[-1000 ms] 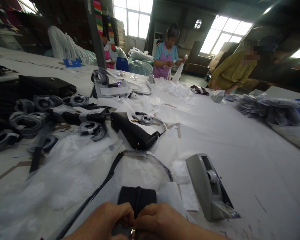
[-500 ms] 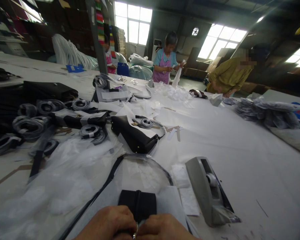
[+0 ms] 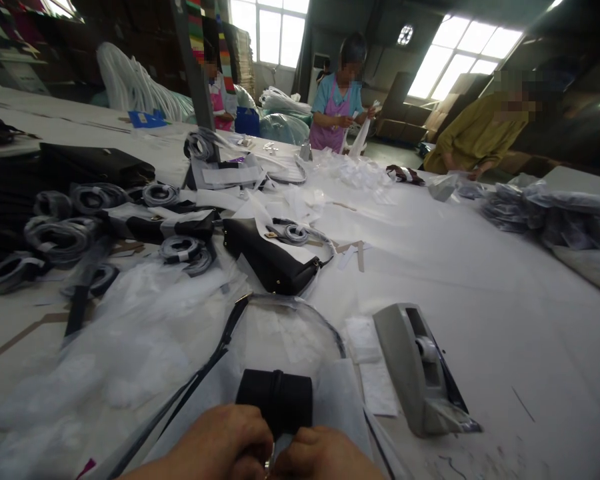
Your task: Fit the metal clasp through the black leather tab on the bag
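At the bottom centre, my left hand (image 3: 225,433) and my right hand (image 3: 325,457) come together with fingers curled in a pinch. Between the fingertips shows a small shiny gold-coloured metal fitting (image 3: 267,465), mostly hidden by them. Just beyond the hands is a black flap (image 3: 275,397) with a raised band down its middle, apparently part of a bag whose body is out of sight. White wrapping paper (image 3: 343,390) lies on both sides of it. A black strap (image 3: 225,337) with a metal buckle runs along the left, joined to a plastic-wrapped loop (image 3: 300,303).
A grey tape dispenser (image 3: 415,373) stands to the right beside folded white sheets (image 3: 373,360). Ahead lies a black handbag (image 3: 265,257); coiled wrapped straps (image 3: 60,240) and crumpled white stuffing (image 3: 110,347) fill the left. Two co-workers (image 3: 337,110) (image 3: 480,133) stand across the table.
The view has tilted slightly down and leftward. My hands stay together at the metal fitting, my left hand shifted slightly up its side of the flap. Little else has moved.
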`<state>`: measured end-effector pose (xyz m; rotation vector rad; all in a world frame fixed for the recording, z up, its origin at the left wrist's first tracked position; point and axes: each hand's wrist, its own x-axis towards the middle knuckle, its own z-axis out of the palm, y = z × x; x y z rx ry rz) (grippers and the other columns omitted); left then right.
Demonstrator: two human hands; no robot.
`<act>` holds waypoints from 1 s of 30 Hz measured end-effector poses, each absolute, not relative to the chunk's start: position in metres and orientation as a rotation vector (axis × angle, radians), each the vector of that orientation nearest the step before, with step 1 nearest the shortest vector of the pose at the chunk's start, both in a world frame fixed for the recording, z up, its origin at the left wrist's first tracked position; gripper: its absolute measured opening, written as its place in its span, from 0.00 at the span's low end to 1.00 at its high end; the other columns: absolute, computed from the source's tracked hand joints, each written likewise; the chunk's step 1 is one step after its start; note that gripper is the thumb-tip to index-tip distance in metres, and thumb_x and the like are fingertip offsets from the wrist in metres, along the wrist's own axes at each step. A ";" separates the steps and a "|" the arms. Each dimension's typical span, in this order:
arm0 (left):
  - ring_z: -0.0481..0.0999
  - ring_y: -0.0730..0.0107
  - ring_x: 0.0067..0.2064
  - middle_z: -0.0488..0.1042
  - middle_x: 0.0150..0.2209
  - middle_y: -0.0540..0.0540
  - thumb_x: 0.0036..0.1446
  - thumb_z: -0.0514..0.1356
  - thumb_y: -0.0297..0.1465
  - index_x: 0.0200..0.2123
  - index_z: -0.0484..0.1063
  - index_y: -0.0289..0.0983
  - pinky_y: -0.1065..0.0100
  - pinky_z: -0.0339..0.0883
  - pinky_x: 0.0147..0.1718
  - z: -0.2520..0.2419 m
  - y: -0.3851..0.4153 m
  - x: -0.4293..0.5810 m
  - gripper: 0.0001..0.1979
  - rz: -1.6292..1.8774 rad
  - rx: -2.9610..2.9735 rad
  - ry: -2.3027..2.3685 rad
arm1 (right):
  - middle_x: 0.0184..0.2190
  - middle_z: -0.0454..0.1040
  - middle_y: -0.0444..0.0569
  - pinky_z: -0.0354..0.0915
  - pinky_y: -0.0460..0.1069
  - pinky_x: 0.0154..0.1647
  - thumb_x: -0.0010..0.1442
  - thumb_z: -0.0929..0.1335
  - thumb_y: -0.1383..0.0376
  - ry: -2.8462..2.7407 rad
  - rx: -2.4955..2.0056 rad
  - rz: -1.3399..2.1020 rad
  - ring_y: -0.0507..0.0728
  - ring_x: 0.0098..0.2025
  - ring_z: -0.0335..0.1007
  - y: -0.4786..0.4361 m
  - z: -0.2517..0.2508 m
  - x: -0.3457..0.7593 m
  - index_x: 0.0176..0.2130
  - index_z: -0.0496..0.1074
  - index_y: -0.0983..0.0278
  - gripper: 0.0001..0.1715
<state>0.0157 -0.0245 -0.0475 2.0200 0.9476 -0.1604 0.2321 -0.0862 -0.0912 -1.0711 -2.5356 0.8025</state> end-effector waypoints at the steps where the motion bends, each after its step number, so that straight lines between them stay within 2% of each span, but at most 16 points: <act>1: 0.78 0.66 0.40 0.79 0.38 0.53 0.47 0.69 0.24 0.37 0.80 0.45 0.72 0.63 0.36 -0.045 -0.024 0.016 0.13 -0.132 2.009 0.945 | 0.31 0.79 0.38 0.60 0.46 0.28 0.69 0.65 0.51 -2.521 -0.971 0.747 0.50 0.28 0.70 -0.085 -0.090 0.233 0.40 0.76 0.56 0.16; 4: 0.77 0.70 0.41 0.76 0.41 0.53 0.52 0.67 0.24 0.41 0.80 0.47 0.74 0.63 0.37 -0.038 -0.021 0.014 0.14 -0.051 2.006 0.894 | 0.36 0.80 0.41 0.60 0.47 0.31 0.73 0.59 0.55 -2.469 -0.791 0.622 0.51 0.31 0.71 -0.081 -0.084 0.236 0.49 0.72 0.57 0.17; 7: 0.77 0.72 0.41 0.75 0.41 0.53 0.56 0.66 0.26 0.39 0.80 0.48 0.76 0.63 0.38 -0.036 -0.020 0.013 0.11 -0.027 2.011 0.842 | 0.30 0.78 0.44 0.60 0.47 0.29 0.73 0.59 0.58 -2.496 -0.860 0.539 0.51 0.28 0.70 -0.079 -0.079 0.239 0.46 0.72 0.61 0.17; 10: 0.77 0.73 0.40 0.75 0.40 0.52 0.57 0.65 0.25 0.38 0.81 0.45 0.77 0.64 0.39 -0.039 -0.020 0.014 0.09 0.010 1.981 0.823 | 0.29 0.78 0.45 0.62 0.46 0.29 0.71 0.63 0.60 -2.506 -0.900 0.521 0.51 0.28 0.70 -0.079 -0.077 0.240 0.40 0.73 0.62 0.13; 14: 0.76 0.74 0.40 0.75 0.39 0.51 0.58 0.64 0.24 0.35 0.80 0.43 0.77 0.64 0.39 -0.043 -0.020 0.013 0.08 0.093 1.963 0.819 | 0.34 0.80 0.46 0.66 0.44 0.35 0.63 0.70 0.64 -2.451 -1.046 0.769 0.53 0.34 0.75 -0.078 -0.071 0.240 0.41 0.75 0.63 0.06; 18: 0.75 0.73 0.40 0.75 0.37 0.51 0.61 0.61 0.26 0.34 0.79 0.42 0.75 0.65 0.42 -0.041 -0.019 0.012 0.07 0.143 1.915 0.834 | 0.36 0.80 0.49 0.67 0.45 0.42 0.55 0.74 0.68 -2.370 -1.209 1.049 0.57 0.39 0.75 -0.073 -0.055 0.241 0.44 0.78 0.63 0.14; 20: 0.76 0.72 0.40 0.75 0.38 0.51 0.57 0.62 0.24 0.39 0.77 0.42 0.75 0.67 0.40 -0.038 -0.020 0.012 0.09 0.151 1.809 0.887 | 0.37 0.79 0.50 0.67 0.45 0.44 0.56 0.73 0.68 -2.285 -1.282 1.187 0.57 0.42 0.75 -0.070 -0.046 0.241 0.44 0.78 0.62 0.14; 22: 0.77 0.72 0.38 0.74 0.40 0.52 0.51 0.63 0.21 0.44 0.75 0.42 0.74 0.69 0.37 -0.036 -0.021 0.013 0.17 0.146 1.693 0.935 | 0.39 0.79 0.49 0.66 0.44 0.43 0.56 0.73 0.69 -2.198 -1.372 1.286 0.56 0.42 0.75 -0.066 -0.037 0.240 0.44 0.78 0.62 0.14; 25: 0.76 0.72 0.37 0.72 0.40 0.51 0.46 0.64 0.21 0.44 0.75 0.42 0.74 0.69 0.36 -0.034 -0.023 0.015 0.20 0.123 1.652 0.955 | 0.38 0.79 0.48 0.65 0.45 0.41 0.55 0.71 0.70 -2.159 -1.464 1.310 0.56 0.41 0.75 -0.061 -0.026 0.237 0.44 0.76 0.63 0.14; 28: 0.75 0.69 0.39 0.73 0.39 0.50 0.51 0.63 0.24 0.44 0.75 0.42 0.71 0.68 0.39 -0.034 -0.022 0.015 0.16 0.126 1.743 0.981 | 0.38 0.79 0.49 0.65 0.46 0.41 0.58 0.68 0.69 -2.164 -1.483 1.268 0.57 0.41 0.75 -0.055 -0.019 0.234 0.42 0.75 0.62 0.10; 30: 0.75 0.67 0.42 0.74 0.39 0.49 0.58 0.58 0.26 0.42 0.75 0.42 0.70 0.67 0.41 -0.036 -0.022 0.014 0.10 0.152 1.833 0.978 | 0.34 0.78 0.47 0.66 0.45 0.38 0.60 0.65 0.70 -2.123 -1.509 1.238 0.56 0.37 0.75 -0.052 -0.017 0.232 0.40 0.74 0.62 0.09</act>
